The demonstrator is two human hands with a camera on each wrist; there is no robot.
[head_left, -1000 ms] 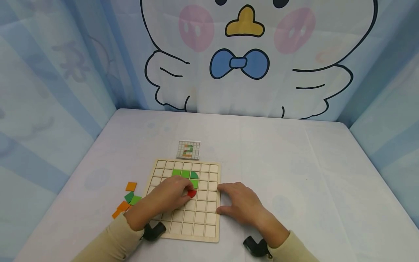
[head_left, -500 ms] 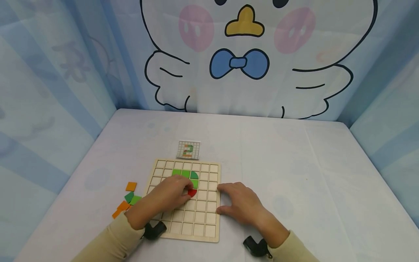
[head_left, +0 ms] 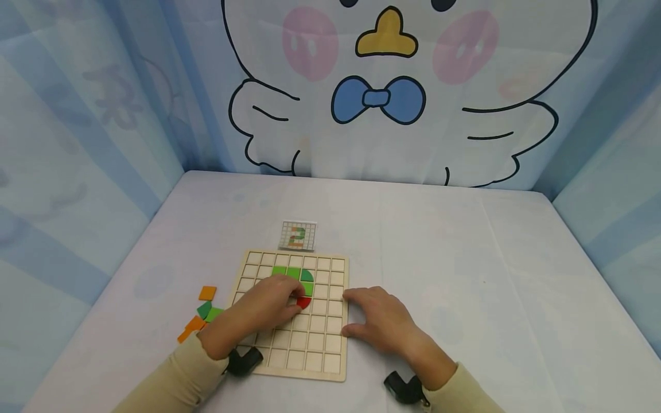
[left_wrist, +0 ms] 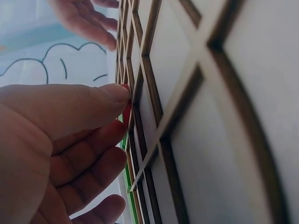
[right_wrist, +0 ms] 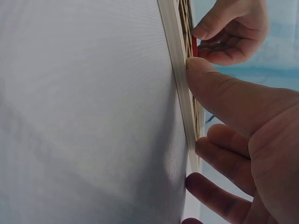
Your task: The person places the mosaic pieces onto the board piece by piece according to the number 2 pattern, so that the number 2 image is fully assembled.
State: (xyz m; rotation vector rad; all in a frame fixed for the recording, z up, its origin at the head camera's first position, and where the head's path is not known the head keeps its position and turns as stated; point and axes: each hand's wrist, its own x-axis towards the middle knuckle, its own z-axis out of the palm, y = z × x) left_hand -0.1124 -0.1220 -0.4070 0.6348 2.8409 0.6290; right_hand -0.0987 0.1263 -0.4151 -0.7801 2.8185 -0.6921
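A red quarter-circle tile [head_left: 303, 302] sits at a cell of the wooden grid board [head_left: 316, 371], pinched between the thumb and finger of my left hand [head_left: 265, 307]. In the left wrist view only a sliver of the red tile [left_wrist: 126, 112] shows past the thumb. Just beyond it, light green square tiles [head_left: 292, 273] and a dark green quarter-circle tile [head_left: 307, 276] lie in the board's cells. My right hand [head_left: 384, 318] touches the board's right edge with spread thumb and fingers. The right wrist view shows its thumb [right_wrist: 219, 91] against the wooden rim.
Left of the board lies a loose group of tiles: an orange square tile [head_left: 207, 293], a dark green tile [head_left: 204, 310], a green tile [head_left: 213, 314] and more orange ones. A small pattern card [head_left: 298, 236] stands behind the board, on the white table [head_left: 439, 246].
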